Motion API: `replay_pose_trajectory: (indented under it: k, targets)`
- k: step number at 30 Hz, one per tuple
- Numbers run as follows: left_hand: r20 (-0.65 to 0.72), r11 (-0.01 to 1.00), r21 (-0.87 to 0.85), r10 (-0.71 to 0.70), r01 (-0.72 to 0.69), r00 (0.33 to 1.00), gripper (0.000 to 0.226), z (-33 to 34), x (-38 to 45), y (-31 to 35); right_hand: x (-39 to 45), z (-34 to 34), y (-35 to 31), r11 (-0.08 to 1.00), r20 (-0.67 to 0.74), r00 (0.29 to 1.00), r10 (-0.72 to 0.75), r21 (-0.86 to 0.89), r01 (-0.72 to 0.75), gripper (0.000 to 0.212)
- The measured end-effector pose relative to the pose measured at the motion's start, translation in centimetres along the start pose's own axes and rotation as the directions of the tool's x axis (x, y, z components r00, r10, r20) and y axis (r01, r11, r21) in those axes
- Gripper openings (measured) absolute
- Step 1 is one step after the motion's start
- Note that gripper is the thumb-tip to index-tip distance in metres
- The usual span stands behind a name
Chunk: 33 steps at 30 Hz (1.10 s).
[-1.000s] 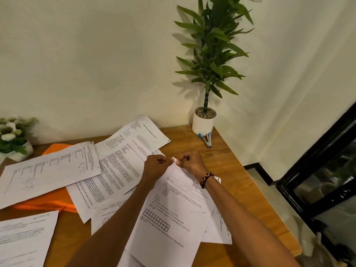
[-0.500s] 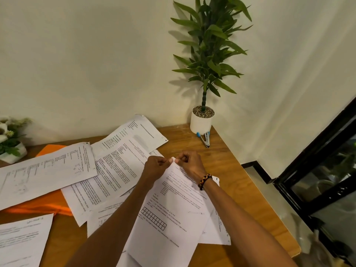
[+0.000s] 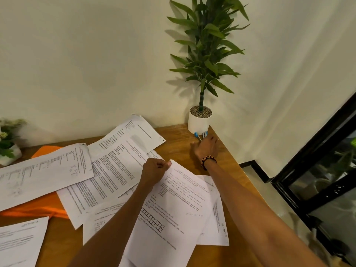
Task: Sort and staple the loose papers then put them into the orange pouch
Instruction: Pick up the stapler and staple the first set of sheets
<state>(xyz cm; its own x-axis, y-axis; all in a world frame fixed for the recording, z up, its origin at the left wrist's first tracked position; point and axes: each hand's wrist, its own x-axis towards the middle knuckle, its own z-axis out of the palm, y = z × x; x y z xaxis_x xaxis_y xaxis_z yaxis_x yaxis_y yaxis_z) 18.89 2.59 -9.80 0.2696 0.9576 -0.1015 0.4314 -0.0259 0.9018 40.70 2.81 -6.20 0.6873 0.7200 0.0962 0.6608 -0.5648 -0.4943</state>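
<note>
Left hand pinches my gathered papers at the top corner, near the half-buried orange pouch; right hand, fingers spread, reaches the stapler. One-handed, the sheets could slip askew before stapling.

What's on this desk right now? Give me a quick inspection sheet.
Surface: wooden desk, mostly papered.
Job's things: loose papers overlapping; orange pouch under them; stapler by white pot.
Clutter: potted plant in far corner; flower pot at left edge.
Grippers: left hand pinches a sheet's top corner; right hand reaches to the stapler.
Cables: nothing seen.
Surroundings: cream wall, black-framed glass on the right.
</note>
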Motion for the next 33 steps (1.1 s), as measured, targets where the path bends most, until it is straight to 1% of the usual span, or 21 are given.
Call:
replay_pose_trajectory:
  k: [2, 3, 4, 6, 7, 8, 9, 10, 11, 13, 15, 16, 18, 20, 21, 23, 26, 27, 29, 31, 33]
  targets:
    - [0.005, 1.0, 0.001, -0.004, 0.004, 1.0, 0.031, 0.0, 0.0, -0.1, 1.1, 0.3, -0.3, 0.998, 0.026, 0.999, 0.04, -0.049, -0.039, 0.073]
    - [0.009, 1.0, 0.002, -0.001, 0.001, 1.0, 0.031, -0.1, 0.0, 0.0, 1.1, 0.0, -0.3, 0.996, 0.047, 0.998, 0.048, -0.075, -0.045, 0.07]
    - [0.011, 1.0, 0.006, 0.006, -0.006, 1.0, 0.032, -0.2, 0.0, -0.1, 1.2, 0.1, -0.3, 0.996, 0.096, 0.994, 0.06, -0.067, -0.054, 0.064]
    - [0.017, 1.0, 0.017, 0.025, -0.025, 1.0, 0.033, -0.3, -0.2, -0.1, 1.0, 0.0, -0.4, 0.996, 0.279, 0.959, 0.054, -0.082, -0.033, 0.045]
    - [0.021, 0.999, 0.018, 0.031, -0.032, 0.999, 0.034, -0.3, -0.3, -0.1, 1.3, 0.1, -0.6, 0.994, 0.28, 0.96, 0.022, -0.107, 0.008, 0.04]
    - [0.023, 0.999, 0.017, 0.034, -0.035, 0.999, 0.034, -0.3, -0.3, -0.2, 1.6, 0.0, -0.8, 0.994, 0.214, 0.977, 0.005, -0.11, 0.019, 0.04]
    - [0.027, 0.999, 0.017, 0.036, -0.037, 0.999, 0.034, -0.4, -0.3, -0.3, 1.8, 0.0, -0.9, 0.996, 0.169, 0.986, -0.006, -0.09, 0.022, 0.042]
    - [0.03, 0.999, 0.018, 0.039, -0.04, 0.999, 0.034, -0.4, -0.2, -0.3, 1.9, -0.3, -1.1, 0.998, 0.184, 0.983, -0.002, -0.066, 0.015, 0.046]
    - [0.034, 0.999, 0.016, 0.04, -0.04, 0.999, 0.034, -0.4, -0.1, -0.3, 2.1, -0.3, -1.3, 0.999, 0.226, 0.974, -0.016, -0.044, 0.027, 0.048]
    - [0.039, 0.999, 0.009, 0.049, -0.049, 0.998, 0.036, -0.4, -0.1, -0.3, 2.0, -0.8, -1.1, 0.998, 0.31, 0.95, -0.035, -0.047, 0.052, 0.045]
    - [0.045, 0.998, 0.011, 0.064, -0.064, 0.997, 0.039, -0.4, 0.0, -0.5, 1.6, -1.0, -0.8, 0.99, 0.387, 0.921, -0.051, -0.102, 0.098, 0.042]
    - [0.047, 0.998, 0.012, 0.066, -0.066, 0.997, 0.039, -0.4, 0.0, -0.6, 1.4, -1.2, -0.8, 0.985, 0.416, 0.908, -0.052, -0.13, 0.117, 0.045]
    - [0.052, 0.997, 0.015, 0.069, -0.07, 0.996, 0.037, -0.4, 0.0, -0.8, 1.1, -1.0, -0.8, 0.974, 0.434, 0.899, -0.063, -0.168, 0.149, 0.058]
    - [0.057, 0.998, 0.005, 0.068, -0.069, 0.996, 0.036, -0.5, 0.0, -0.8, 0.1, -0.8, -1.3, 0.965, 0.414, 0.905, -0.099, -0.183, 0.19, 0.074]
    - [0.061, 0.998, 0.001, 0.064, -0.064, 0.996, 0.035, -0.5, -0.1, -0.7, -0.4, -0.7, -1.6, 0.96, 0.39, 0.912, -0.126, -0.183, 0.211, 0.075]
    - [0.065, 0.999, -0.003, 0.052, -0.052, 0.996, 0.033, -0.6, -0.2, -0.6, -1.0, 0.1, -1.9, 0.968, 0.327, 0.934, -0.143, -0.152, 0.201, 0.068]
    - [0.073, 0.999, -0.004, 0.044, -0.044, 0.996, 0.033, -0.6, -0.3, -0.3, -1.9, 0.2, -2.2, 0.974, 0.285, 0.94, -0.186, -0.075, 0.215, 0.075]
    - [0.078, 0.999, -0.01, 0.049, -0.048, 0.996, 0.033, -0.7, -0.4, -0.3, -2.1, -0.1, -2.2, 0.97, 0.286, 0.934, -0.216, -0.047, 0.239, 0.075]
    - [0.093, 0.998, -0.029, 0.061, -0.059, 0.994, 0.037, -0.7, -0.4, -0.4, -2.5, -0.5, -1.9, 0.959, 0.293, 0.913, -0.284, 0.071, 0.275, 0.07]
    - [0.102, 0.998, -0.036, 0.058, -0.055, 0.993, 0.037, -0.7, -0.3, -0.5, -3.1, -0.9, -1.4, 0.942, 0.341, 0.881, -0.328, 0.185, 0.279, 0.068]
    - [0.107, 0.998, -0.033, 0.052, -0.049, 0.993, 0.035, -0.7, -0.3, -0.5, -3.7, -1.0, -0.9, 0.93, 0.39, 0.848, -0.359, 0.225, 0.29, 0.07]
